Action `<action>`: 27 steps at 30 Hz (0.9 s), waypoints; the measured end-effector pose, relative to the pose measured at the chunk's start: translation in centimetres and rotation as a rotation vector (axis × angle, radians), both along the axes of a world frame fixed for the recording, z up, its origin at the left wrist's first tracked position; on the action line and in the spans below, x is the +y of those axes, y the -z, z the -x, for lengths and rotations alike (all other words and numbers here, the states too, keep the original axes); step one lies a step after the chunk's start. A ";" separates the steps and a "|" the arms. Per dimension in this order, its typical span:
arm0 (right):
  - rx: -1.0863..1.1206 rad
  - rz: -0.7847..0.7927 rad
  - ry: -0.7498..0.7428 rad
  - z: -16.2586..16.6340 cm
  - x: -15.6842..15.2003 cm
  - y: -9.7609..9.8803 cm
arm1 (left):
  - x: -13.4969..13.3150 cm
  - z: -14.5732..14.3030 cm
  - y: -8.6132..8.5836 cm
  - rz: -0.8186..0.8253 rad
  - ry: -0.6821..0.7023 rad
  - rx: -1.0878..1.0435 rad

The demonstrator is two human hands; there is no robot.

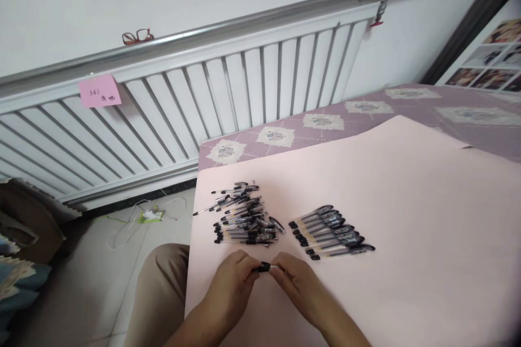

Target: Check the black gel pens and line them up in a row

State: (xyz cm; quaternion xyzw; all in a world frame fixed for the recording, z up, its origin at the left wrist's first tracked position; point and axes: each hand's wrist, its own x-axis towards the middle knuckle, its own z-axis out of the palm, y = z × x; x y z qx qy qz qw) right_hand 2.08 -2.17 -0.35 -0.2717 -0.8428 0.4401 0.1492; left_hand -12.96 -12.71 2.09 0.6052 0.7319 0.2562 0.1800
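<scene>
Close to the table's front edge, my left hand [234,287] pinches a black pen part [264,267], and only its dark middle shows between the fingers. Opposite it, my right hand [295,282] is closed on a thin pale piece that meets the black part's right end; its kind is mostly hidden by the fingers. Just beyond my left hand lies a loose pile of pen parts [244,222], with clear barrels, dark grips and caps. Past my right hand, several capped black pens [331,232] lie side by side in a slanted row.
Pink paper [407,217] covers most of the table, over a purple patterned cloth [323,121]. A white radiator [252,87] runs along the wall behind, with a pink note [100,91] on it and glasses [138,37] on the pipe. A power strip [151,216] lies on the floor.
</scene>
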 end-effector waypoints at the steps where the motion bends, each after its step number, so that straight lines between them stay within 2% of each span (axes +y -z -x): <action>1: 0.009 0.030 0.014 0.0 0.0 -0.1 | 0.0 0.0 0.0 -0.001 -0.002 -0.001; 4: 0.022 0.083 0.028 0.0 -0.1 -0.6 | 0.0 0.0 -0.1 0.025 0.003 0.025; 10: -0.013 0.034 0.028 0.4 -0.6 -0.2 | -0.3 -0.1 -0.3 0.116 0.012 0.101; 15: 0.090 0.038 0.074 0.8 -0.4 0.6 | -0.7 1.1 -0.1 0.027 -0.029 0.035; 17: 0.096 -0.040 0.144 0.9 -0.2 0.9 | -0.8 1.9 0.1 -0.020 -0.075 -0.018; 19: 0.048 -0.190 0.160 1.1 -0.2 1.2 | -0.9 2.7 0.4 -0.052 -0.098 -0.050; 22: -0.051 -0.392 0.085 1.9 -0.6 1.6 | -1.1 3.4 0.8 -0.090 -0.106 -0.060; 27: -0.196 -0.531 0.038 3.3 -1.8 2.5 | -1.2 3.2 1.0 -0.070 -0.079 -0.057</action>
